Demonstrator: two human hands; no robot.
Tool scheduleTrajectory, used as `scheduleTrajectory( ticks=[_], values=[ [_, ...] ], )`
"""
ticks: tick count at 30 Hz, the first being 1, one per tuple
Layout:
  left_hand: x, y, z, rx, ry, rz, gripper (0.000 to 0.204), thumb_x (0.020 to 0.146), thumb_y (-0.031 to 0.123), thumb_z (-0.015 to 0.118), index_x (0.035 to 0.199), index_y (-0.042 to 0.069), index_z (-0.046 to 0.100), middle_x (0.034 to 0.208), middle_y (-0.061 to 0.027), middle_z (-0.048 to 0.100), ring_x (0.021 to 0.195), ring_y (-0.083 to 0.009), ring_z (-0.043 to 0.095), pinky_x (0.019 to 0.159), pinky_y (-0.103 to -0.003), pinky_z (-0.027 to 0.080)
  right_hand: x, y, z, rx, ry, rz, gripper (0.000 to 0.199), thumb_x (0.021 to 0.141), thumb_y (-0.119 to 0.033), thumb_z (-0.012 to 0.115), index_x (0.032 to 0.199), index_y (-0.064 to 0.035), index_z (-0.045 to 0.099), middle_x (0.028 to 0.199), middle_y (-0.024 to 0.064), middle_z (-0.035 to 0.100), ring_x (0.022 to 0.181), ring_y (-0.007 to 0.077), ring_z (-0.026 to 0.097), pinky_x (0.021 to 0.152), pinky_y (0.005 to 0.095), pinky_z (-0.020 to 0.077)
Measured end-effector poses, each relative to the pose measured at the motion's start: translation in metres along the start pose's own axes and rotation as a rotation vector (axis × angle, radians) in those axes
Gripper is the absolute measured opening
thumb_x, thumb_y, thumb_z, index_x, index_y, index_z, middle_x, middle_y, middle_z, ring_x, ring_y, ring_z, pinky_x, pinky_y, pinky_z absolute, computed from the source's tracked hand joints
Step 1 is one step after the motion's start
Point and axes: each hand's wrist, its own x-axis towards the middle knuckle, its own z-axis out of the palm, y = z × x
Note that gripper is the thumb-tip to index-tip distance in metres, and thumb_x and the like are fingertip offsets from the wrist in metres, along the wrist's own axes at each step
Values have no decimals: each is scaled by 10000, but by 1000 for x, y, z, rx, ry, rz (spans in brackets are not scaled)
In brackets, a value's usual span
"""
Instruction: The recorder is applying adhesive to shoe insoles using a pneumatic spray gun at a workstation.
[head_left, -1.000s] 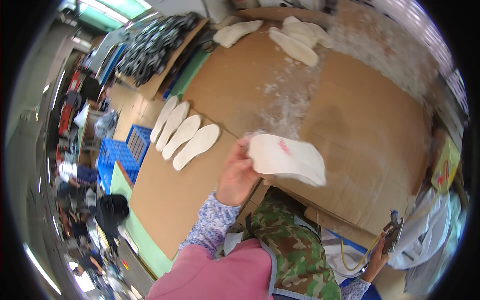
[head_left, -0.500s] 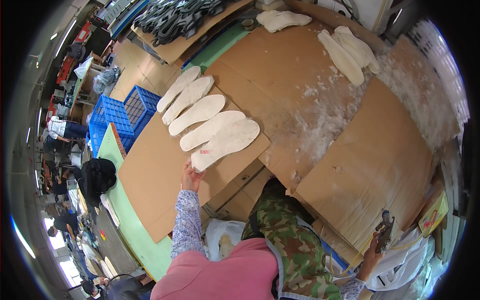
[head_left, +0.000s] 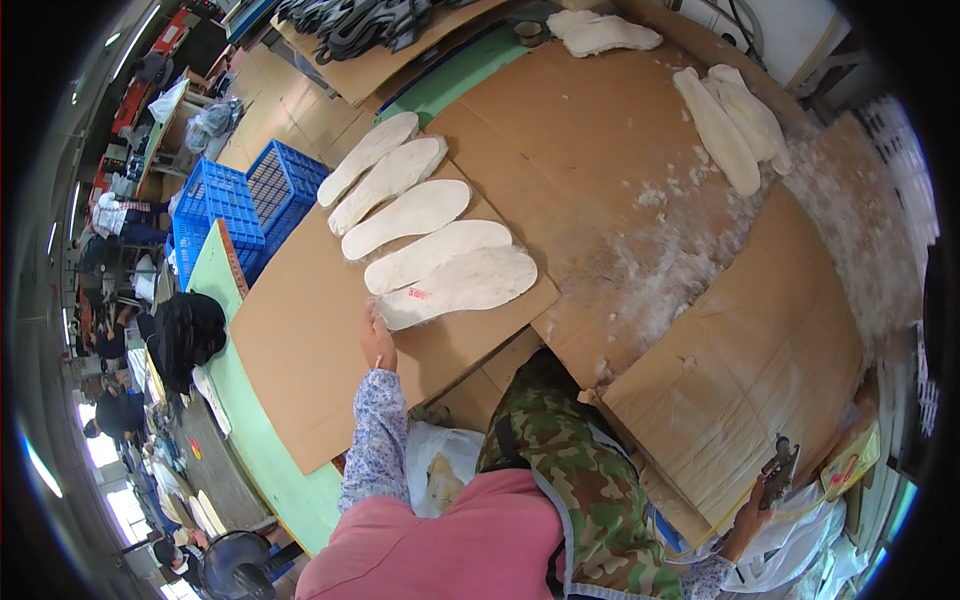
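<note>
My left hand [head_left: 379, 340] pinches one end of a white fleecy insole [head_left: 468, 285] with a small red mark. That insole is the nearest of several similar insoles [head_left: 406, 218] laid side by side in a slanting row on a brown cardboard sheet [head_left: 300, 330]. It partly overlaps the one beyond it. Low on the right, my right hand [head_left: 748, 520] is wrapped round a dark gun-shaped tool [head_left: 778, 468]. A yellow hose [head_left: 712, 535] runs close by that hand. The tool's exact kind is unclear.
More insoles lie in a pair [head_left: 732, 125] at the far right and a small stack [head_left: 603, 33] at the back. White fluff [head_left: 650, 290] covers the right cardboard. Blue crates [head_left: 220, 215] and a black bag [head_left: 188, 340] stand left. Dark cut pieces [head_left: 360, 25] are piled behind.
The near insole has swung to lie more crosswise beside the row, my left hand still at its end. My right hand keeps the gun-shaped tool. The whole view has shifted slightly.
</note>
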Motion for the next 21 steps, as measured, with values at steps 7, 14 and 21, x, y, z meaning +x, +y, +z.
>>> scheduleTrajectory(
  ticks=[7,14,21],
  values=[
    [-21,77,-4,656,-176,-73,647,934,223,485,1528,120,251,1483,-236,397,1209,-417,522,991,-483,427,-9,-27,12,52,-3,106,371,934,-199,652,1207,50,620,1111,86,665,968,147,583,841,299,453],
    [4,157,25,936,212,558,699,835,86,624,1474,98,341,1539,-222,235,1334,-408,368,1062,-577,289,-30,-52,5,67,45,115,369,929,-186,646,1213,46,607,1128,78,656,1009,159,589,871,298,449],
    [33,270,236,137,-324,787,179,916,207,586,870,35,590,797,-164,611,800,-364,567,743,-455,417,-57,-78,11,46,150,-18,266,894,-88,615,1118,47,662,1001,112,708,886,163,637,801,315,488]
  ],
)
